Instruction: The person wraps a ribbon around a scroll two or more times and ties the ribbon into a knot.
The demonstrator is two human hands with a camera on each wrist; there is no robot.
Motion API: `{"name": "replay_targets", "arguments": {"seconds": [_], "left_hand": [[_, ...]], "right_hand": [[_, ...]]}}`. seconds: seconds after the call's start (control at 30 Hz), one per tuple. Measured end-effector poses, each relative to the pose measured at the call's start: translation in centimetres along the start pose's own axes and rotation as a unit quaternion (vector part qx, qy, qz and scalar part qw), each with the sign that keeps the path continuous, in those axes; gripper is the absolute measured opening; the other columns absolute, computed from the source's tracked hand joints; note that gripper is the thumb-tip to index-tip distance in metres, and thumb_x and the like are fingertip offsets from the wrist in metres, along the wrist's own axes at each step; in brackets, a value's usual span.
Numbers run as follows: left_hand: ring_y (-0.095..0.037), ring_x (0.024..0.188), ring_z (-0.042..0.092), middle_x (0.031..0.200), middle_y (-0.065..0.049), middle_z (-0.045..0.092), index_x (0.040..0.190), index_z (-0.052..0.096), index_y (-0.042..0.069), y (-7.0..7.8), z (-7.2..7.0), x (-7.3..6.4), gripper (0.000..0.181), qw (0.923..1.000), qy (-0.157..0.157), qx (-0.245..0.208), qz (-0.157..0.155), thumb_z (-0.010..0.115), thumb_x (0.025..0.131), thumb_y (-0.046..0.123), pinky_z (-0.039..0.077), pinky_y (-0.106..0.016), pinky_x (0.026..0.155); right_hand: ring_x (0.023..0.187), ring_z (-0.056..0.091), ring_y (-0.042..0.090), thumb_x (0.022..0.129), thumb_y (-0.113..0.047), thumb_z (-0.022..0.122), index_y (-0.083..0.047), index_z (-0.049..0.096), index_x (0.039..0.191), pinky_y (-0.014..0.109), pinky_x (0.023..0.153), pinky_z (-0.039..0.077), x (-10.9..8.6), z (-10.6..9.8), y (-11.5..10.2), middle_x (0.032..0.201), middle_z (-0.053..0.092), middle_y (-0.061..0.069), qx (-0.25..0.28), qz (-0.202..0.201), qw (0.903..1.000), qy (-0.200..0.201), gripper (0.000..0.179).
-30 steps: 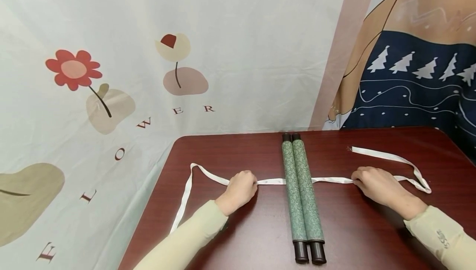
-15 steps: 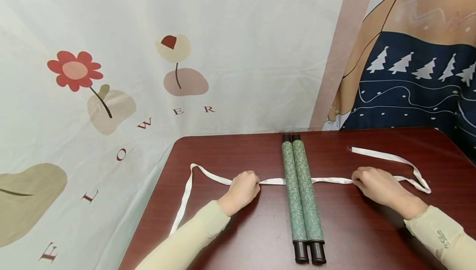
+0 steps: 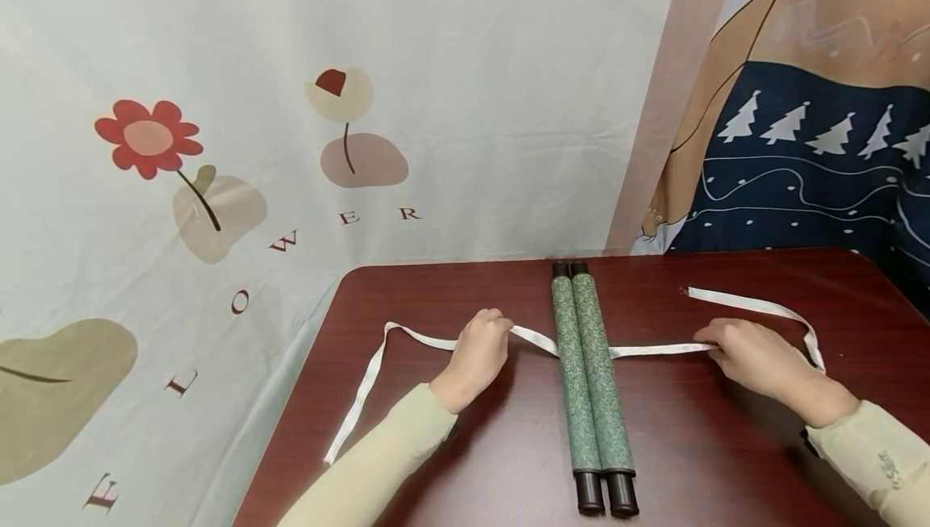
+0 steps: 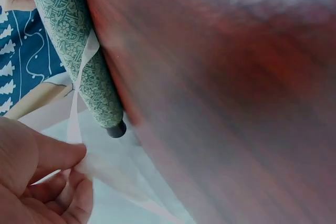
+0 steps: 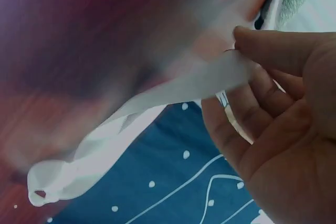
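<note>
Two scroll rolls (image 3: 585,374), covered in green patterned cloth with dark end knobs, lie side by side on the table. A white ribbon (image 3: 657,350) comes out from under them on both sides. To their left, my left hand (image 3: 478,356) pinches the ribbon between thumb and fingers, a little above the tabletop; the left wrist view shows the ribbon (image 4: 75,121) rising from the roll (image 4: 73,40). On the other side my right hand (image 3: 759,357) pinches the ribbon too, and in the right wrist view its tail (image 5: 178,85) hangs away from the fingertips.
The reddish-brown table (image 3: 450,289) meets a pale curtain (image 3: 501,107) with printed flowers at its far edge. A dark blue patterned cloth (image 3: 806,180) hangs at the back right. The ribbon's loose ends trail over the tabletop on either side.
Both hands have lifted slightly with the ribbon pinched; the right has also shifted a little rightward. The ribbon's loose lengths have moved along. The scroll rolls stay where they were.
</note>
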State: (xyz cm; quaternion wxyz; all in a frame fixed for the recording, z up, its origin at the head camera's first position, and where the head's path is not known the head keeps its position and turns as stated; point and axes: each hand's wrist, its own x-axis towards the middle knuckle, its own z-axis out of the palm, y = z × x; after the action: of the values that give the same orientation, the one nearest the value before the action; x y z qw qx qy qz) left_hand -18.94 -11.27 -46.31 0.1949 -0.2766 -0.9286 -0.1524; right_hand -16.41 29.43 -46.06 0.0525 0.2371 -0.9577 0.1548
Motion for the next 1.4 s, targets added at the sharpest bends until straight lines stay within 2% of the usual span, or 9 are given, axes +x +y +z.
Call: {"name": "replay_targets", "arguments": {"seconds": [0.23,0.4,0.6,0.8,0.97,1.03,1.17,1.27,1.4], "left_hand": [[-0.024,0.075,0.056,0.076,-0.005,0.058,0.082,0.078,0.003,0.3,0.4,0.8,0.017,0.9972,0.049,0.039,0.040,0.072,0.085,-0.013,0.050,-0.029,0.069],[-0.022,0.067,0.058,0.067,-0.002,0.054,0.077,0.077,0.008,0.6,0.4,0.9,0.017,0.9970,0.050,0.055,0.021,0.074,0.086,-0.007,0.051,-0.030,0.061],[-0.020,0.055,0.066,0.059,-0.001,0.064,0.079,0.075,0.010,0.9,0.3,0.8,0.017,0.9987,0.044,0.004,-0.025,0.072,0.088,-0.003,0.053,-0.035,0.049],[-0.008,0.052,0.058,0.072,-0.002,0.074,0.095,0.083,0.007,1.4,0.5,1.0,0.017,0.9940,0.045,-0.082,-0.057,0.070,0.090,-0.002,0.049,-0.025,0.050],[0.001,0.054,0.045,0.081,0.000,0.076,0.104,0.083,0.006,2.4,0.3,1.3,0.024,0.9649,0.019,-0.229,-0.126,0.062,0.093,0.003,0.045,-0.017,0.057],[0.003,0.060,0.053,0.084,0.001,0.077,0.105,0.083,0.007,2.8,0.3,1.4,0.024,0.9539,0.028,-0.264,-0.141,0.063,0.093,0.005,0.050,-0.017,0.064],[-0.001,0.077,0.069,0.092,-0.004,0.080,0.102,0.084,0.004,3.4,0.6,1.8,0.018,0.9361,0.059,-0.315,-0.146,0.068,0.093,0.004,0.055,-0.020,0.071],[-0.003,0.080,0.070,0.095,-0.009,0.080,0.101,0.083,0.000,4.0,0.9,2.0,0.018,0.9163,0.068,-0.362,-0.156,0.068,0.091,0.000,0.054,-0.018,0.069],[-0.001,0.078,0.067,0.097,-0.011,0.080,0.101,0.082,-0.002,4.9,1.1,2.6,0.017,0.8986,0.064,-0.401,-0.166,0.069,0.090,0.000,0.052,-0.017,0.066]], "right_hand": [[0.070,0.063,0.018,0.071,0.005,0.089,-0.007,0.080,0.080,0.032,0.055,0.052,0.0,-0.7,0.6,0.077,0.061,-0.006,-0.036,-0.028,0.9957,0.080,0.017],[0.066,0.065,0.022,0.071,0.003,0.089,-0.004,0.081,0.082,0.034,0.052,0.050,0.2,-0.9,0.4,0.073,0.063,-0.004,-0.042,-0.026,0.9925,0.112,0.015],[0.068,0.070,0.030,0.078,-0.001,0.087,0.000,0.082,0.093,0.045,0.055,0.055,0.4,-1.1,0.1,0.077,0.076,0.009,-0.037,0.006,0.9950,0.092,0.016],[0.070,0.071,0.028,0.070,0.009,0.087,0.005,0.079,0.091,0.045,0.059,0.057,1.0,-0.8,-0.5,0.081,0.076,0.016,-0.013,-0.026,0.9863,0.162,0.023],[0.074,0.067,0.025,0.075,0.015,0.077,0.006,0.079,0.099,0.023,0.052,0.046,1.5,-0.9,-2.1,0.094,0.077,0.021,0.053,-0.014,0.9794,0.195,0.026],[0.080,0.065,0.017,0.079,0.013,0.072,0.003,0.080,0.103,0.016,0.054,0.039,1.6,-1.1,-2.8,0.099,0.078,0.019,0.079,0.002,0.9762,0.202,0.027],[0.102,0.061,-0.006,0.086,0.007,0.073,0.001,0.080,0.108,0.001,0.077,0.039,2.0,-1.4,-4.0,0.104,0.078,0.016,0.134,0.012,0.9656,0.222,0.024],[0.108,0.053,-0.020,0.083,0.008,0.080,0.002,0.081,0.106,-0.001,0.088,0.038,2.7,-1.4,-4.7,0.103,0.079,0.016,0.161,-0.012,0.9565,0.243,0.024],[0.097,0.057,-0.020,0.077,0.014,0.083,0.000,0.081,0.102,0.003,0.075,0.046,3.6,-1.6,-5.6,0.097,0.079,0.011,0.183,-0.041,0.9487,0.255,0.028]]}}
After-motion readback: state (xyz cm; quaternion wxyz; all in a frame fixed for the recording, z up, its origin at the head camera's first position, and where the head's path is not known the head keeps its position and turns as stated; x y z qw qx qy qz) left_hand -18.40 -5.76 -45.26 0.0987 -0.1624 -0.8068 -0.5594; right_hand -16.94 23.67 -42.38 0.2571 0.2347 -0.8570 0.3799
